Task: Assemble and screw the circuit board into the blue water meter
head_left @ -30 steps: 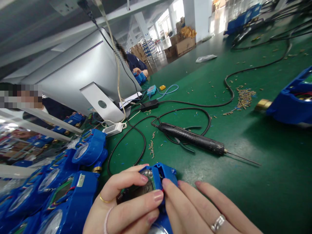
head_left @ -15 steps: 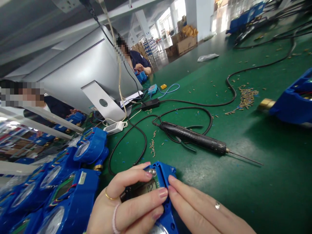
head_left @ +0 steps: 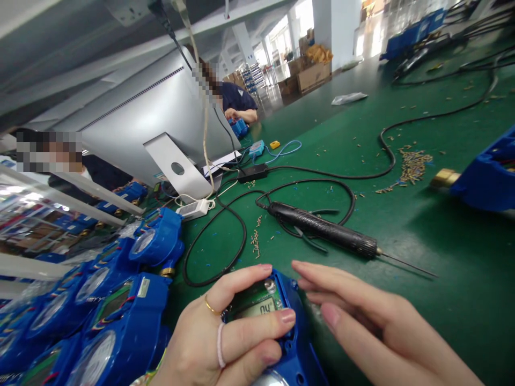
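Note:
A blue water meter (head_left: 302, 356) with an uncovered green circuit board (head_left: 245, 297) is at the bottom centre. My left hand (head_left: 217, 332) grips it from the left, fingers lying across the board and its small display (head_left: 257, 309), which reads something like "04". The meter's lower part runs out of the picture. Just right of its upper edge is my right hand (head_left: 374, 316), fingers stretched out and thumb apart, holding nothing. A black electric screwdriver (head_left: 325, 228) with a long thin bit lies on the green table beyond both hands.
Several blue meters (head_left: 153, 241) stand packed at the left. Another meter (head_left: 483, 174) with a brass fitting lies at the right. Small brass screws (head_left: 414, 165) lie in a pile and scattered. A black cable (head_left: 245, 236) loops near the monitor (head_left: 156, 115). Two people sit beyond.
My right hand has moved off the meter's edge to the right, and its thumb has come into view. More of the board shows, and the display's digits differ. The view has shifted slightly.

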Demonstrator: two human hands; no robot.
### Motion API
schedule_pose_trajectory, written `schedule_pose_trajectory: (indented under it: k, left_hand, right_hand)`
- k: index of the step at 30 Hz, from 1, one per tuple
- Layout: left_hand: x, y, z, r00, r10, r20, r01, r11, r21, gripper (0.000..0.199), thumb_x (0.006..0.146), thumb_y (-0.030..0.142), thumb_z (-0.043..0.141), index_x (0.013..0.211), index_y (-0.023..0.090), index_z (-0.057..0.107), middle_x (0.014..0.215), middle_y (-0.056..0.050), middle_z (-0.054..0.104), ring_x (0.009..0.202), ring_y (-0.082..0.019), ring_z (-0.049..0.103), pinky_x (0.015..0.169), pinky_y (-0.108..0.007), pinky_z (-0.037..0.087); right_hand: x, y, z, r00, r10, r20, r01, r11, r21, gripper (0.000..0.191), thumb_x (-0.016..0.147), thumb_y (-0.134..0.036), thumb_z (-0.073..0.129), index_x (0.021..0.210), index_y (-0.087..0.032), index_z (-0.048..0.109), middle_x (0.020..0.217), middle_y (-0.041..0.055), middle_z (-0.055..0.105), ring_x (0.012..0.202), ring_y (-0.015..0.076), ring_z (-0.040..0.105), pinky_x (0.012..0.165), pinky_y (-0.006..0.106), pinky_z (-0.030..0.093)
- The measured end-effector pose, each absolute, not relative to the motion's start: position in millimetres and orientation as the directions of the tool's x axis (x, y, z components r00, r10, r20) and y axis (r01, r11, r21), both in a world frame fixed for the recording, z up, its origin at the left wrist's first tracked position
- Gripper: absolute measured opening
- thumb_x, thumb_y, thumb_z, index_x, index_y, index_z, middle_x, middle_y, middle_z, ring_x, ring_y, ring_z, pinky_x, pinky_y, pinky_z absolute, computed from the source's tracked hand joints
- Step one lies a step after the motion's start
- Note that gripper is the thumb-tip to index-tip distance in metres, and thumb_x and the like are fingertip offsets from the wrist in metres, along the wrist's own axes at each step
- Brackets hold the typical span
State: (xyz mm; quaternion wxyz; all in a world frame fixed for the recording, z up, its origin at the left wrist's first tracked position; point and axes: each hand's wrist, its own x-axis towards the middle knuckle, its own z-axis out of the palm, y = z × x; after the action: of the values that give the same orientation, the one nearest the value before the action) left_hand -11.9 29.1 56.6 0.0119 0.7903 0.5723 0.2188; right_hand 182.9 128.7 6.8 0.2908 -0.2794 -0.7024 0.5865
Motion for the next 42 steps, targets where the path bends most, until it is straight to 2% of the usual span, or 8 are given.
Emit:
schedule_pose_trajectory:
  k: [5, 12, 19, 25, 29, 32, 36, 42]
  left_hand:
    - [-9.8, 25.0, 52.2, 0.226, 0.909, 0.35, 0.886, -0.341, 0.314, 0.023, 0.092, 0.02, 0.054, 0.114, 0.026, 0.06, 0.131, -0.005, 0.05, 0.115, -0.016, 0.055, 0.095, -0.02, 0.049]
    - [-9.4, 28.2, 42.4, 0.09, 0.905, 0.416, 0.782, -0.323, 0.533, 0.037, 0.089, 0.023, 0.062, 0.12, 0.023, 0.042, 0.123, -0.003, 0.055, 0.121, -0.013, 0.047, 0.1, -0.018, 0.042]
    - [-10.0, 25.0, 36.5, 0.063, 0.907, 0.416, 0.739, -0.323, 0.592, 0.052, 0.083, 0.026, 0.07, 0.124, 0.024, 0.039, 0.132, -0.002, 0.048, 0.123, -0.015, 0.046, 0.104, -0.02, 0.039]
    - [-10.6, 9.7, 27.4, -0.16, 0.897, 0.412, 0.691, -0.196, 0.696, 0.073, 0.07, 0.04, 0.08, 0.13, 0.03, 0.038, 0.142, -0.002, 0.039, 0.127, -0.02, 0.044, 0.109, -0.025, 0.035]
    - [-26.1, -10.6, 29.3, -0.379, 0.907, 0.183, 0.467, 0.017, 0.884, 0.088, 0.067, 0.061, 0.074, 0.139, 0.037, 0.03, 0.143, -0.001, 0.04, 0.133, -0.027, 0.035, 0.112, -0.039, 0.032]
    - [-35.3, -19.2, 26.8, -0.363, 0.932, 0.004, 0.394, 0.149, 0.907, 0.068, 0.075, 0.055, 0.071, 0.134, 0.038, 0.04, 0.141, 0.0, 0.042, 0.132, -0.028, 0.035, 0.114, -0.045, 0.027]
    - [-34.6, -15.0, 21.2, -0.305, 0.952, -0.01, 0.343, 0.12, 0.932, 0.05, 0.078, 0.043, 0.072, 0.123, 0.031, 0.055, 0.133, -0.004, 0.049, 0.124, -0.028, 0.045, 0.111, -0.044, 0.032]
    - [-28.4, -9.5, 28.6, -0.298, 0.953, 0.052, 0.339, 0.055, 0.939, 0.048, 0.075, 0.029, 0.074, 0.12, 0.027, 0.057, 0.127, -0.005, 0.053, 0.12, -0.025, 0.049, 0.107, -0.041, 0.037]
  right_hand:
    - [173.0, 146.7, 16.2, -0.729, 0.666, -0.159, 0.121, -0.103, -0.987, 0.048, 0.079, -0.043, 0.052, 0.125, -0.033, 0.057, 0.132, 0.0002, 0.051, 0.124, 0.0271, 0.046, 0.107, 0.053, 0.037]
    - [162.8, 154.7, 13.9, -0.769, 0.623, -0.145, -0.022, -0.253, -0.967, 0.036, 0.079, -0.028, 0.054, 0.111, -0.035, 0.066, 0.127, -0.0037, 0.056, 0.126, 0.0237, 0.043, 0.113, 0.05, 0.026]
    - [151.6, 136.5, 13.9, -0.922, 0.379, -0.084, -0.089, -0.418, -0.904, 0.053, 0.084, -0.027, 0.065, 0.133, -0.031, 0.044, 0.134, 0.0001, 0.049, 0.12, 0.0194, 0.049, 0.102, 0.034, 0.045]
    - [149.0, 131.0, 18.1, -0.933, 0.348, -0.092, -0.101, -0.498, -0.861, 0.053, 0.085, -0.026, 0.067, 0.132, -0.026, 0.043, 0.128, 0.0049, 0.054, 0.111, 0.0192, 0.056, 0.092, 0.028, 0.051]
    - [152.3, 135.0, 18.3, -0.946, 0.285, -0.157, -0.021, -0.535, -0.845, 0.053, 0.087, -0.029, 0.068, 0.132, -0.027, 0.041, 0.129, 0.0062, 0.054, 0.122, 0.021, 0.048, 0.094, 0.028, 0.051]
    - [154.5, 137.3, 15.4, -0.948, 0.265, -0.176, 0.021, -0.499, -0.866, 0.054, 0.087, -0.033, 0.068, 0.133, -0.028, 0.039, 0.13, 0.0061, 0.052, 0.118, 0.0207, 0.053, 0.097, 0.03, 0.049]
    - [155.6, 141.8, 19.6, -0.945, 0.266, -0.191, 0.082, -0.373, -0.924, 0.056, 0.088, -0.036, 0.065, 0.135, -0.028, 0.036, 0.135, 0.0065, 0.048, 0.118, 0.022, 0.052, 0.097, 0.032, 0.05]
    - [143.0, 140.6, 47.3, -0.901, 0.412, -0.136, 0.239, 0.209, -0.948, 0.059, 0.082, -0.048, 0.06, 0.136, -0.034, 0.041, 0.147, -0.0026, 0.03, 0.136, 0.0245, 0.026, 0.117, 0.048, 0.018]
